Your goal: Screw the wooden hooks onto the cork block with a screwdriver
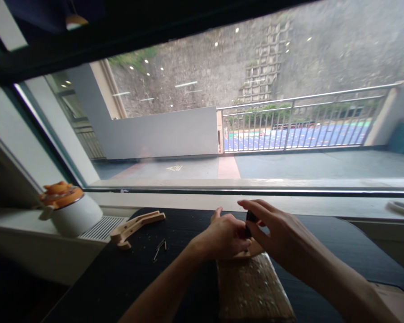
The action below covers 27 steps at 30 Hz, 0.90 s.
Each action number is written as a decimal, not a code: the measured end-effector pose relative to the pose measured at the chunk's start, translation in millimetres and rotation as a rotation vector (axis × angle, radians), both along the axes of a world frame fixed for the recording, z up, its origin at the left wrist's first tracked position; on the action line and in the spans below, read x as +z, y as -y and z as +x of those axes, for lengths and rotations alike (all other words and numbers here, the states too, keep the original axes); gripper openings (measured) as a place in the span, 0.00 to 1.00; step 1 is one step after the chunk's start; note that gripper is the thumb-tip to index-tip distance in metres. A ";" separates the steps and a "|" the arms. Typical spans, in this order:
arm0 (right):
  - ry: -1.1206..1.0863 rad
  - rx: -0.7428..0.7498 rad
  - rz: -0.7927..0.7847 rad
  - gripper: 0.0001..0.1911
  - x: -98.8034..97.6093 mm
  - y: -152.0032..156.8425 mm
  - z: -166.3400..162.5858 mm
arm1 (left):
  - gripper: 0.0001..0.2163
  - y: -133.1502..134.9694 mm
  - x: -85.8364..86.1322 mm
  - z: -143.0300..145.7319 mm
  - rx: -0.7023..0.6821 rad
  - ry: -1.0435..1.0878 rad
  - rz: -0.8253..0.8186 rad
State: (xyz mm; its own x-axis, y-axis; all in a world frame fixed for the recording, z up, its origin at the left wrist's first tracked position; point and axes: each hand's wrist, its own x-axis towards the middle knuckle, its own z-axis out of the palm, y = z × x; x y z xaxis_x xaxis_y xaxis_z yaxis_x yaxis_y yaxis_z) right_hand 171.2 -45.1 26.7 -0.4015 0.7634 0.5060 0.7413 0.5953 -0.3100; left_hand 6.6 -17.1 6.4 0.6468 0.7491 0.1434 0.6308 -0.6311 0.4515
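Observation:
Both my hands meet over the far end of a scuffed wooden block (252, 287) on the dark table. My right hand (272, 224) pinches a small black piece (250, 223) between thumb and fingers; its exact kind does not show. Close beside it, my left hand (225, 235) has its fingers curled over a pale wooden piece (254, 248) lying on the block. My fingers cover much of that piece. To the left lies a shaped wooden part (138, 228) with a forked end. Several small metal pins or hex keys (160, 249) lie near it.
A white pot with an orange lid (72, 215) stands on the sill at the left, by a vent grille (101, 227). A roll of tape (400, 207) lies on the right sill. At the lower right is a flat pinkish object (392, 298). The window rises behind the table (323, 251).

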 end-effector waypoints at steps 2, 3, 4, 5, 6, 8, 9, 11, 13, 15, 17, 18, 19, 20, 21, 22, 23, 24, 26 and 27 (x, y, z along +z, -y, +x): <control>0.022 0.033 -0.011 0.16 -0.2 0.5 0.0 | 0.04 1.0 1.4 0.0 0.012 0.006 -0.007; 0.034 0.044 -0.016 0.15 0.1 0.5 0.3 | 0.04 1.2 1.8 0.1 0.016 0.007 -0.009; 0.045 0.050 -0.022 0.14 0.7 0.4 0.7 | 0.04 1.3 1.9 0.1 0.016 0.006 -0.010; 0.051 0.049 -0.024 0.14 1.4 0.3 1.1 | 0.04 1.2 1.7 0.2 0.015 0.007 -0.009; 0.053 0.046 -0.022 0.14 2.2 0.1 1.6 | 0.04 1.0 1.2 0.2 0.013 0.009 -0.007; 0.052 0.037 -0.016 0.14 3.3 -0.2 2.2 | 0.05 0.3 0.0 0.2 0.015 0.015 -0.007; 0.052 0.032 -0.015 0.14 3.5 -0.3 2.3 | 0.05 0.0 -0.5 0.1 0.015 0.017 -0.008; 0.058 0.021 -0.017 0.14 3.0 -0.6 2.3 | 0.05 -0.5 -1.2 -0.1 0.015 0.017 -0.008; 0.056 0.002 -0.018 0.15 1.5 -1.0 2.6 | 0.05 -0.8 -1.2 -0.3 0.011 0.008 -0.010; 0.025 -0.017 -0.012 0.19 0.0 -1.3 3.8 | 0.04 -0.8 -0.7 -0.3 0.010 -0.007 -0.018; -0.014 -0.013 -0.012 0.21 -0.5 -1.2 5.7 | 0.04 -0.7 -0.3 -0.3 0.009 -0.021 -0.022; -0.022 0.000 -0.018 0.20 -0.2 -0.9 6.6 | 0.04 -0.6 -0.1 -0.2 0.011 -0.023 -0.022; -0.020 0.015 -0.027 0.18 0.5 -0.7 7.3 | 0.05 -0.6 0.1 -0.1 0.012 -0.024 -0.019; -0.012 0.030 -0.038 0.17 1.3 -0.4 7.8 | 0.06 -0.6 0.2 0.0 0.014 -0.024 -0.014; -0.003 0.039 -0.049 0.15 2.3 -0.1 8.1 | 0.06 -0.6 0.3 0.1 0.015 -0.024 -0.010; 0.004 0.044 -0.058 0.14 3.3 0.2 8.2 | 0.06 -0.6 0.4 0.2 0.015 -0.024 -0.007; 0.007 0.045 -0.065 0.14 4.1 0.4 8.2 | 0.06 -0.6 0.4 0.3 0.015 -0.023 -0.006; 0.008 0.044 -0.066 0.13 4.8 0.7 8.2 | 0.05 -0.6 0.4 0.4 0.015 -0.021 -0.006; 0.013 0.040 -0.064 0.13 5.7 1.0 8.1 | 0.05 -0.7 0.0 0.5 0.014 -0.012 -0.010; 0.015 0.034 -0.059 0.13 5.9 1.1 8.1 | 0.05 -0.8 -0.4 0.6 0.014 -0.005 -0.010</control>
State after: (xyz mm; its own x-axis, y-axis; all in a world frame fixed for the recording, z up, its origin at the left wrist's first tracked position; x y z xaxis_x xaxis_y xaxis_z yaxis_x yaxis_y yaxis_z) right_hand 179.3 -46.2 32.6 -0.4354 0.7775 0.4537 0.7257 0.6014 -0.3342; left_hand 7.2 -16.3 6.0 0.6373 0.7592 0.1326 0.6414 -0.6178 0.4548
